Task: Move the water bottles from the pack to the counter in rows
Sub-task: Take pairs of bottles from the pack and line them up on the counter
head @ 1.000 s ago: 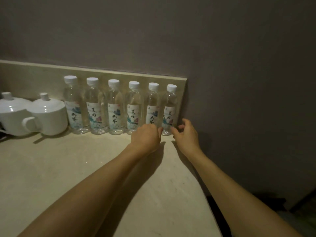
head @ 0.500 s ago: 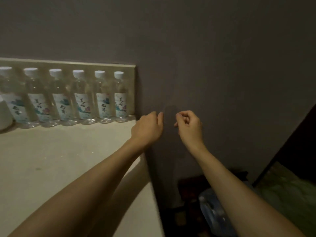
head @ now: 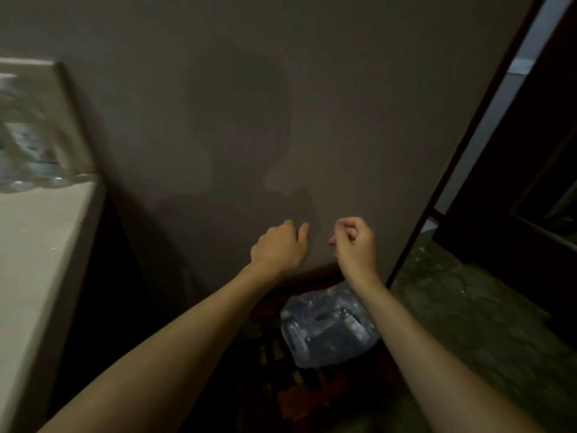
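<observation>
Both hands are hovering in front of the grey wall (head: pixel 281 104), and neither is holding anything. The left hand (head: pixel 279 246) is loosely curled, fingers drawn together, palm facing down. The right hand (head: pixel 356 243) is also curled into a loose empty fist, thumb resting against the bent fingers.

The pack (head: pixel 327 328) is lying low on a dark slatted rack (head: pixel 290 379), below and between the two forearms, well apart from the counter (head: pixel 34 245). It is appearing as a crumpled clear plastic wrap with bottle shapes inside; the number of bottles left cannot be determined. A blurred row of water bottles (head: pixel 28 151) is standing at the counter's far edge, against the backsplash at the left border of the view.

Handling judgement: each filled bottle is likely moderately heavy with thin, slightly yielding walls and a smooth surface. Taking hold around the mid-body or just under the cap should be giving the firmest purchase. The wrap is soft and is likely to be dragging on a bottle during withdrawal, so one hand may need to steady the film. The next move is calling for lowering both hands to the pack.
</observation>
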A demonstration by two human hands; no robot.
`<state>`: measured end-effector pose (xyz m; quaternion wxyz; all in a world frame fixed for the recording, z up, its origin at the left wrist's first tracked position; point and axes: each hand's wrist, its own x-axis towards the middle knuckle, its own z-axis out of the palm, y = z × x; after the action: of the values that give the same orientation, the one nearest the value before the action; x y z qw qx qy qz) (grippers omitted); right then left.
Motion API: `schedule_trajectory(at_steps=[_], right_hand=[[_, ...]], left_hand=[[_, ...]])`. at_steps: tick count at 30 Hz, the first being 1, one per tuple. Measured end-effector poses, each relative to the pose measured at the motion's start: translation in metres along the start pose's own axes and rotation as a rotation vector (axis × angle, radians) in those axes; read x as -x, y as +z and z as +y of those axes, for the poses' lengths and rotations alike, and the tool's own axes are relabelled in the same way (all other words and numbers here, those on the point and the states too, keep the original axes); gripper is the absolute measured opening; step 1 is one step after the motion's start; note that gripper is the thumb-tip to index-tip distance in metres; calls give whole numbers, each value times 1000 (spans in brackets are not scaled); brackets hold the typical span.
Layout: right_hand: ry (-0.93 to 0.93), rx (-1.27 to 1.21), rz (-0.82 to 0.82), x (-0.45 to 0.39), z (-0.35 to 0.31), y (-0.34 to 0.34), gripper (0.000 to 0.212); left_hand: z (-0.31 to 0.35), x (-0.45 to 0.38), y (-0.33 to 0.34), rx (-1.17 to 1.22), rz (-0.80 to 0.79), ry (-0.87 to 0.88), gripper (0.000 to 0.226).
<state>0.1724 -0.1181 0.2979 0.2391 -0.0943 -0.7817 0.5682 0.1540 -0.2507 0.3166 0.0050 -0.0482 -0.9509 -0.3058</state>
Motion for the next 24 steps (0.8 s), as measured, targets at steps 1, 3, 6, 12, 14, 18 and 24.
schedule_trajectory(at_steps=[1, 3, 6, 12, 14, 18, 24], right_hand=[[27, 1, 9, -3, 11, -13, 21], [75, 19, 23, -7, 32, -33, 18], [153, 33, 25, -17, 65, -54, 15], [327, 134, -88, -53, 139, -76, 9], [386, 206, -144, -73, 165, -78, 10], [550, 308, -338, -99, 208, -76, 15], [670, 383, -569, -119, 266, -59, 21]], left_hand=[[7, -1, 15, -2, -30, 3, 51], [17, -2, 44, -5, -94, 0, 50], [24, -13, 85, -6, -175, -21, 50], [24, -56, 173, 79, -304, -85, 48], [23, -77, 203, 92, -338, -108, 46], [8, -106, 254, 151, -447, -191, 46], [-28, -128, 314, 172, -513, -320, 51]])
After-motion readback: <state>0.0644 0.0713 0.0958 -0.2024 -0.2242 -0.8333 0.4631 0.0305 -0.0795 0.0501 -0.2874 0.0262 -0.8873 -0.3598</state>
